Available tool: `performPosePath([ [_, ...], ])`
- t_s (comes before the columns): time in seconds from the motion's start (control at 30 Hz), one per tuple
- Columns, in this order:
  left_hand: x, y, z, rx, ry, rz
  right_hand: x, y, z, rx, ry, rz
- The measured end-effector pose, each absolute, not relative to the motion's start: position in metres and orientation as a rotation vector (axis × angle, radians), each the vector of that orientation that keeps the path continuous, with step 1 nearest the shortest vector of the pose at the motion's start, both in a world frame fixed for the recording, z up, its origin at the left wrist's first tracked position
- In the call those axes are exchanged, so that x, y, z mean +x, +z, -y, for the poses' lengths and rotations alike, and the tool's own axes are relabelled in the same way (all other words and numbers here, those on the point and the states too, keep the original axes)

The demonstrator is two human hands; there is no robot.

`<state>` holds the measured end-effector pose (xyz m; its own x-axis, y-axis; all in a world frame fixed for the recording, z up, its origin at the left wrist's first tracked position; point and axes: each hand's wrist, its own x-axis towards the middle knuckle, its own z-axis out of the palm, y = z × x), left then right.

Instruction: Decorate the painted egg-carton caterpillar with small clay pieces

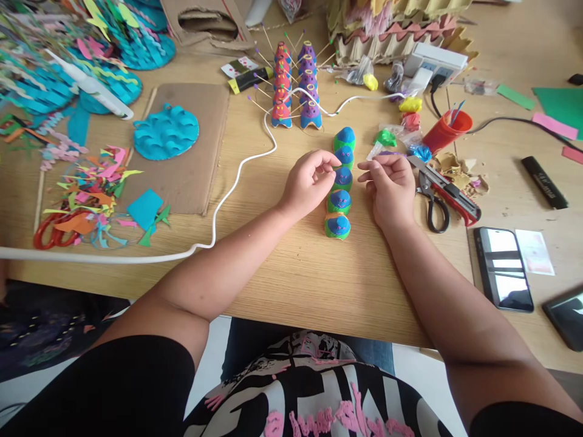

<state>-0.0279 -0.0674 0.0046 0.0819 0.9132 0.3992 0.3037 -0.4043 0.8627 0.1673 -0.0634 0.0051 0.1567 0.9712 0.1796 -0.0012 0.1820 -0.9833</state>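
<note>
For clean work on the clay-covered egg-carton caterpillar (339, 201), the body is best braced lightly at its sides, with little pressure put on the domes, since the faces could easily be smeared. Small pieces are probably best placed with the fingertips, and the row kept straight so that each bump can be reached from both sides. With the red-orange cup (443, 133) taken as landmark, the caterpillar is found to its left on the tabletop (282, 273), stretched from about level with the cup toward the wearer.

The left hand (306, 182) is set on the side of the row away from the cup, its fingers half curled and thumb and forefinger brought near each other at the middle bumps. The right hand (392, 189) is set on the side toward the cup, loosely curled, apart from the row. Whether a tiny piece is held in either hand, or the row is touched by the left, cannot be told.

Five bumps are shown in line, each capped in blue and edged in green. Small eyes are seen on the four nearer ones, and smiles on some; on the farthest, no face is visible. A little orange is shown between the two nearest bumps. A green clay lump (386, 138) is placed left of the cup.
</note>
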Motion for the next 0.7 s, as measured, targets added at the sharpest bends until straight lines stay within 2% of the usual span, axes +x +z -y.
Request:
performPosePath([
  [0.3,-0.026,0.003,0.068,1.827,1.385,-1.203,0.166,0.012,0.068,-1.105,1.059,1.106],
  [0.7,-0.027,0.006,0.072,1.981,1.401,-1.213,0.163,0.018,0.075,-1.181,1.014,1.226],
])
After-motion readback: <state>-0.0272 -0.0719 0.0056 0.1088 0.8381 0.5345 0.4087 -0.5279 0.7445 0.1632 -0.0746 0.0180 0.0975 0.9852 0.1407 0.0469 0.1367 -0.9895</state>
